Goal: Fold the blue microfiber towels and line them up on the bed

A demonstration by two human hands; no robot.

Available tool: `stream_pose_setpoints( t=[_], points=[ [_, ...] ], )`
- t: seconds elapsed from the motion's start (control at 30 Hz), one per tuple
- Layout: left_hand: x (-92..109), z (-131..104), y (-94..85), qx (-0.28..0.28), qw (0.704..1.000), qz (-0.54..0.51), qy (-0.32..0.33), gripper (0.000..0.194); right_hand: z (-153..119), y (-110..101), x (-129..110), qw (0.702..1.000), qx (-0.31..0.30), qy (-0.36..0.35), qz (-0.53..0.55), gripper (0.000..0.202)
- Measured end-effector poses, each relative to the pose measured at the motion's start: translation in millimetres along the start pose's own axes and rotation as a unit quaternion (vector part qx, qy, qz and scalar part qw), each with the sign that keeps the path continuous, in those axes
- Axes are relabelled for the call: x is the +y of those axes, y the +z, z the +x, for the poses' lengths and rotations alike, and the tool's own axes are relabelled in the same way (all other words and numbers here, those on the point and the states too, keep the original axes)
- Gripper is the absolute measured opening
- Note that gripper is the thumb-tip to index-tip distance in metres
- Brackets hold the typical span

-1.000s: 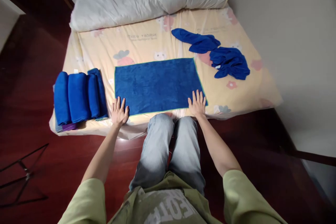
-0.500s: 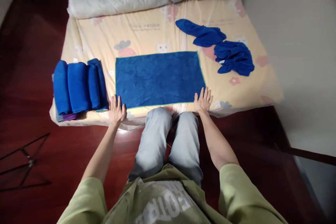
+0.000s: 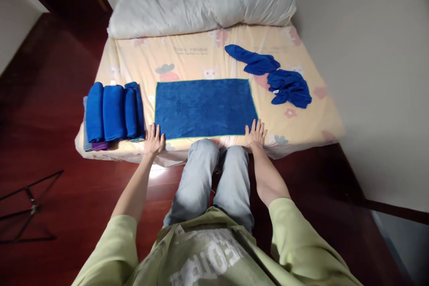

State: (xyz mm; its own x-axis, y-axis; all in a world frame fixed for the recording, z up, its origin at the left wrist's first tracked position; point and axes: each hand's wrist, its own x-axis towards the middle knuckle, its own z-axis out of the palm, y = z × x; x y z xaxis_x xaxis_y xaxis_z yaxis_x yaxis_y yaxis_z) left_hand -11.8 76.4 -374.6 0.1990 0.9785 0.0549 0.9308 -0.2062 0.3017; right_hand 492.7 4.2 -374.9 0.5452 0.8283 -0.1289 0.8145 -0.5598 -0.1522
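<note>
A blue towel (image 3: 205, 108) with a thin green edge lies spread flat on the bed in front of me. My left hand (image 3: 154, 139) rests on its near left corner, palm down with the fingers stretched out. At the near right corner lies my right hand (image 3: 256, 133), likewise flat with fingers spread. Neither hand grips anything. Left of my left hand sits a row of folded blue towels (image 3: 114, 112), close to its fingers. Two crumpled blue cloths, one long (image 3: 252, 59) and one bunched (image 3: 290, 88), lie beyond my right hand.
The bed (image 3: 187, 65) has a pale yellow printed sheet. A white quilt (image 3: 201, 4) is heaped at its far end. Grey and purple cloth (image 3: 100, 145) shows under the folded towels. A black metal stand (image 3: 31, 205) is on the dark red floor at left; a wall borders the right.
My view has shifted, so the bed appears slightly smaller and lower. Both hands stay flat at the towel's near corners, and the towel keeps its spread shape.
</note>
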Motion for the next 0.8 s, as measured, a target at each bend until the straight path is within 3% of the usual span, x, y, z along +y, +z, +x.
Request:
stream_pose_setpoints(
  t=[0.4, 0.5, 0.57, 0.63, 0.7, 0.77, 0.8],
  points=[
    [-4.6, 1.4, 4.7, -0.021, 1.0, 0.021, 0.002, 0.074, 5.4, 2.2, 6.4, 1.0, -0.026, -0.004, 0.007, 0.075],
    [-4.4, 7.3, -3.6, -0.047, 0.999, 0.011, -0.015, 0.074, 3.4, -9.1, -0.9, 0.999, -0.03, 0.003, 0.025, 0.074],
    [3.3, 10.5, -15.1, -0.046, 0.999, -0.004, -0.027, 0.074, -7.7, -17.5, -9.1, 0.999, 0.011, 0.01, 0.048, 0.074],
    [22.5, 6.5, -28.1, -0.008, 0.999, -0.027, -0.016, 0.073, -31.0, -21.3, -17.3, 0.994, 0.078, 0.001, 0.075, 0.073],
    [55.2, -11.2, -37.7, 0.044, 0.997, -0.057, 0.02, 0.07, -65.7, -17.4, -22.6, 0.989, 0.109, -0.025, 0.099, 0.072],
    [99.0, -44.9, -40.4, 0.061, 0.992, -0.087, 0.063, 0.067, -106.2, -7.4, -23.5, 0.989, 0.066, -0.046, 0.126, 0.07],
    [122.7, -66.4, -39.2, 0.042, 0.99, -0.101, 0.091, 0.066, -126.2, -1.7, -22.2, 0.988, 0.03, -0.054, 0.144, 0.069]
  ],
)
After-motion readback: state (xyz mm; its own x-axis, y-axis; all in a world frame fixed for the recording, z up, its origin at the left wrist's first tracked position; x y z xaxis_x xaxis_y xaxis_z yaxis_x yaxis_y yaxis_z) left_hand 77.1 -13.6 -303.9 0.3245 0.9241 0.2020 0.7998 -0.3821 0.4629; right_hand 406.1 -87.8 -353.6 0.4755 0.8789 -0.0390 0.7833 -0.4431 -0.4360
